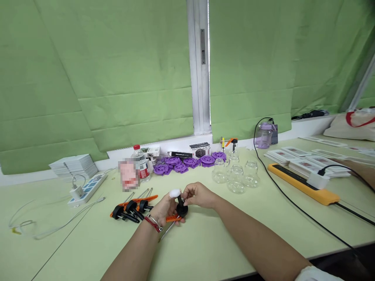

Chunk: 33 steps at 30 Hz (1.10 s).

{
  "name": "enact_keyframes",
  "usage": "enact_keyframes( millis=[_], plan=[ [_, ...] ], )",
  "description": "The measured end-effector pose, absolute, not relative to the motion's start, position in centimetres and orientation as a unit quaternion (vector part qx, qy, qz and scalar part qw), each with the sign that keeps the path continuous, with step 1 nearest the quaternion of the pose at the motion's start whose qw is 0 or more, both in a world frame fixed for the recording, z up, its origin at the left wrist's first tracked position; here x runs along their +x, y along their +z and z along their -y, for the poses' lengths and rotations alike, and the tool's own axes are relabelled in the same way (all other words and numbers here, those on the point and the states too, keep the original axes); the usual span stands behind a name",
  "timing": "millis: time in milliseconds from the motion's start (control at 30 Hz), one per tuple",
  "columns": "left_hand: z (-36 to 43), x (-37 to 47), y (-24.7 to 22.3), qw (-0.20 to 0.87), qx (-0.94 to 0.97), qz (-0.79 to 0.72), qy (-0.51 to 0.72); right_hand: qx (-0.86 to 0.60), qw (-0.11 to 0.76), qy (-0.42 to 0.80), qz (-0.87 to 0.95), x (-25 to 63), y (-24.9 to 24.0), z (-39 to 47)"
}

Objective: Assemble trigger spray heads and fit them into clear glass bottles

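Over the pale yellow-green desk (205,249), the left hand (164,208) clasps a black-and-orange plastic mechanism (182,211) with a metal rod; the right hand (197,194) pinches its black stem, perhaps at a small fitting.

At lower centre, the black-and-orange device with a round hub (182,211) looks matt plastic, its slim rod (168,230) shiny metal. Right of centre, clear rounded jars (236,182) look smooth and glossy. Green blinds (131,58) across the top are matt, creased cloth.
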<state>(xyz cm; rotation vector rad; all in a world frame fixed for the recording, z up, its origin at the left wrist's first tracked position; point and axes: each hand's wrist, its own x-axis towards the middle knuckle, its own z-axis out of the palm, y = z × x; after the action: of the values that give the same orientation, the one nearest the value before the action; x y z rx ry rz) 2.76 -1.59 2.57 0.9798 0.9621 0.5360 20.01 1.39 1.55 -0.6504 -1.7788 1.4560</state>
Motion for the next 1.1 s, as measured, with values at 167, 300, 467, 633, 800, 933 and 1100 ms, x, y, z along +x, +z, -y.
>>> enact_keyframes(
  millis=[167,300,467,633,800,933,1100],
  plan=[
    [1.6,2.8,2.6,0.739,0.452,-0.432,0.253,-0.260,0.377,0.546,0.701,19.5,1.4,-1.1],
    [1.5,2.7,2.5,0.743,0.448,-0.431,0.247,-0.266,0.389,0.559,0.682,19.1,0.8,-1.2],
    [1.5,2.6,2.5,0.743,0.450,-0.428,0.249,-0.265,0.393,0.561,0.678,18.9,0.1,-1.6],
    [1.6,2.7,2.7,0.741,0.442,-0.438,0.252,-0.241,0.402,0.582,0.665,18.9,0.1,-1.5],
    [1.6,2.6,2.8,0.750,0.438,-0.428,0.249,-0.262,0.409,0.571,0.662,18.7,-0.1,-1.5],
    [1.6,2.6,2.8,0.751,0.436,-0.427,0.253,-0.268,0.411,0.561,0.667,18.6,-0.2,-1.5],
    [1.6,2.5,2.7,0.753,0.435,-0.425,0.253,-0.263,0.411,0.570,0.661,18.6,0.0,-1.3]
  ],
)
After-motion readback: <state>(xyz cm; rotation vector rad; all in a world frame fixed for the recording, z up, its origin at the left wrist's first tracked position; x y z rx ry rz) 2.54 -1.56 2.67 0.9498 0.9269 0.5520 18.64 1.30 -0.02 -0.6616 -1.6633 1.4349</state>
